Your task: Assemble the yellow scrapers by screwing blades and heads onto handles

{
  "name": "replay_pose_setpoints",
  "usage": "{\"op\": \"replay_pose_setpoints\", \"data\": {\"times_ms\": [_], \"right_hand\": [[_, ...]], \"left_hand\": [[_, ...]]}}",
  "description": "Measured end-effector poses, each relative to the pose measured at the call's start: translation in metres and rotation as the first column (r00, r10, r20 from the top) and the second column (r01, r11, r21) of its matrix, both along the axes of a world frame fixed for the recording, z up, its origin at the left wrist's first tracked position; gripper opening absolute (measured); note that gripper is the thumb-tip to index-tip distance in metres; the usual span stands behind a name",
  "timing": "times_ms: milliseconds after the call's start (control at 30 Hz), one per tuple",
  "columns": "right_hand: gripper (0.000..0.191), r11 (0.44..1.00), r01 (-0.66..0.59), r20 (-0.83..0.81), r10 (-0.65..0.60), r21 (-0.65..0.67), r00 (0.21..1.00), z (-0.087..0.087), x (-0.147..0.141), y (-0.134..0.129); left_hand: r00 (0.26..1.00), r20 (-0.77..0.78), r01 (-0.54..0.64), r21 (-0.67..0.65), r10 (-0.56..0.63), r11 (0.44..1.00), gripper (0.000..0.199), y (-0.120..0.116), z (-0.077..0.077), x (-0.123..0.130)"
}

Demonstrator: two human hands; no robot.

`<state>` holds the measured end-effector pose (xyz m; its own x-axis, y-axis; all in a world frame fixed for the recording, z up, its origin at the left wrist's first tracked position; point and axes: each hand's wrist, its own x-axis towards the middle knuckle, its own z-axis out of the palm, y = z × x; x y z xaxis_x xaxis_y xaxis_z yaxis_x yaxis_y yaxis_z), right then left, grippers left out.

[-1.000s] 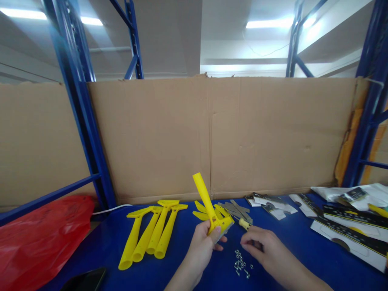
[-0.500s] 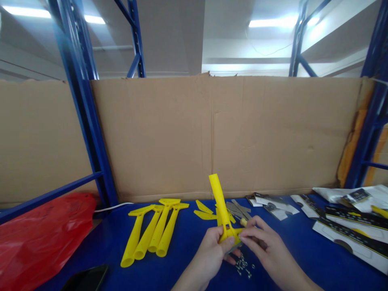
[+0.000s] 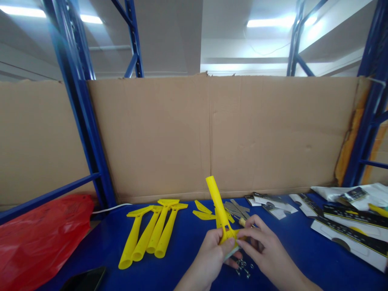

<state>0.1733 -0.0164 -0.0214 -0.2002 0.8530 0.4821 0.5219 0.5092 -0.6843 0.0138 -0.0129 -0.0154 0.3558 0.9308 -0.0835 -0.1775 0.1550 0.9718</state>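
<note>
My left hand [image 3: 212, 252] is closed around the wide head of a yellow plastic scraper [image 3: 217, 200], its tubular handle pointing up and leaning left. A pale flat strip [image 3: 232, 254] shows along the scraper's lower edge. At the head's right end, the fingertips of my right hand [image 3: 262, 246] are pinched together; anything between them is too small to tell. Below the hands lie several small screws and nuts [image 3: 242, 266]. Behind the right hand is a tool with a pale handle [image 3: 242, 222], partly hidden.
Several yellow scrapers [image 3: 165, 232] lie in a row at left. Yellow flat pieces [image 3: 204, 215] and grey metal strips [image 3: 238, 208] sit behind the hands. Printed packages [image 3: 348, 240] cover the right side. A red bag [image 3: 45, 238] and a phone [image 3: 85, 279] are at left; cardboard [image 3: 157, 137] stands behind.
The right fingertips have shifted slightly left along the scraper's head. The scraper leans a little more to the left, and the pale strip beneath it catches more light. The whole view has shifted slightly.
</note>
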Motion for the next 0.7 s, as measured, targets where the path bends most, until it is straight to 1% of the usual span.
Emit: {"op": "replay_pose_setpoints", "data": {"times_ms": [67,233,333,433,600,700], "right_hand": [[0.023,1.0,0.006,-0.024,-0.006,-0.001,1.0,-0.0001,-0.001,0.0004],[0.029,0.999,0.026,-0.115,-0.03,-0.035,0.993,-0.0022,-0.0012,0.0034],[0.032,0.998,0.034,-0.142,-0.04,-0.047,0.989,-0.0041,0.0005,0.0051],[0.03,0.999,0.038,-0.102,-0.04,-0.027,0.994,-0.0043,0.0016,0.0041],[0.03,0.996,0.007,-0.018,-0.006,0.085,1.0,-0.0009,0.0001,-0.0009],[0.028,0.996,0.031,-0.005,-0.031,0.081,1.0,-0.0003,-0.0007,-0.0011]], "left_hand": [[1.0,-0.002,-0.001,0.005,0.001,1.0,0.058,0.0,0.0,0.0002],[0.999,-0.038,0.002,0.033,-0.001,0.999,0.058,0.0008,-0.0002,0.0005],[0.999,-0.049,0.007,0.046,-0.005,0.999,0.058,0.0017,-0.001,0.0004],[0.998,-0.064,0.006,0.063,-0.002,0.998,0.057,0.0019,-0.0017,0.0002],[0.998,-0.068,0.013,0.072,-0.008,0.997,0.055,0.001,-0.0024,0.0004],[0.998,-0.064,0.004,0.08,0.001,0.997,0.055,0.0012,-0.0035,0.0004]]}}
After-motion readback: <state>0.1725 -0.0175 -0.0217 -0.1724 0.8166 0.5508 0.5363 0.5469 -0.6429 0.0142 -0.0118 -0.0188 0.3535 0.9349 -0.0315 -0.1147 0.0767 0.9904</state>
